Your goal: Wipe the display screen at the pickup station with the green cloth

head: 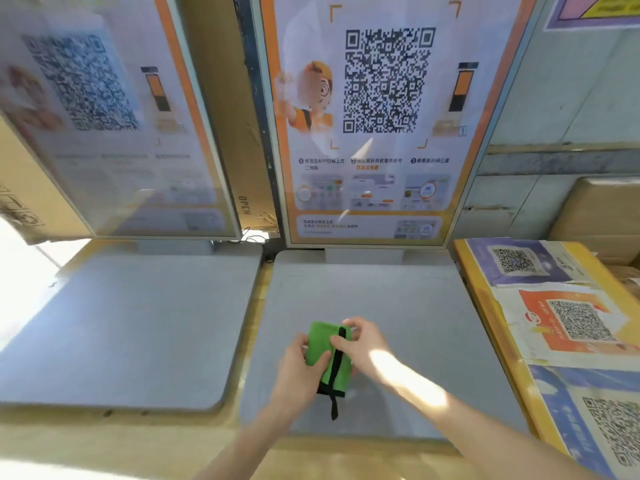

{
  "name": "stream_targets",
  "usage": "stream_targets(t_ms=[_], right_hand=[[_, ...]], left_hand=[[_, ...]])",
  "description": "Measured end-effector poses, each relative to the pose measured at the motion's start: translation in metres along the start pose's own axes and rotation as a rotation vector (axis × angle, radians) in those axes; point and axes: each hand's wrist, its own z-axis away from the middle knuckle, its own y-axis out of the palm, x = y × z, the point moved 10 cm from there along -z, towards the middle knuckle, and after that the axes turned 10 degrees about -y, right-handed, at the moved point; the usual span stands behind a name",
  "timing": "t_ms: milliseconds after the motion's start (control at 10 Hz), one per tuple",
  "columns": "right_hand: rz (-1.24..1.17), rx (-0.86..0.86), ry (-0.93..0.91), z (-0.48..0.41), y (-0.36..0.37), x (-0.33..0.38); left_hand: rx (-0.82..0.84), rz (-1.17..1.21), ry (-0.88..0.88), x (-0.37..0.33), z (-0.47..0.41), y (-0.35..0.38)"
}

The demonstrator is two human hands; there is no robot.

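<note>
A folded green cloth (320, 344) with black trim and a black strap is held over the grey base plate (398, 306) of the right pickup station. My left hand (299, 368) grips its left side, thumb on top. My right hand (360, 341) pinches its upper right edge by the strap. The station's display screen (377, 116) stands upright behind the plate, showing a large QR code, a cartoon figure and orange borders. Both hands are well below the screen.
A second station with its own screen (104, 109) and grey plate (131, 323) stands to the left. Posters with QR codes (561, 306) cover a yellow surface on the right. Cardboard boxes (602, 209) sit at the far right.
</note>
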Motion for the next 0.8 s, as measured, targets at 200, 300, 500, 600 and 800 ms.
stream_targets(t_ms=[200,300,500,600,800], right_hand=[[0.2,0.077,-0.084,0.018,0.056,0.006],[0.243,0.16,-0.098,0.019,0.083,0.001],[0.306,0.266,-0.105,0.026,0.099,-0.008],[0.349,0.307,-0.126,0.032,0.086,0.001],[0.679,0.106,-0.365,0.051,-0.006,0.08]], left_hand=[[-0.124,-0.184,-0.036,0.046,0.008,-0.037],[-0.179,-0.369,-0.021,0.06,0.003,-0.046],[-0.221,-0.69,0.049,0.075,-0.006,-0.039],[-0.272,-0.756,0.058,0.069,-0.005,-0.043],[-0.226,-0.82,0.287,-0.027,0.018,-0.033]])
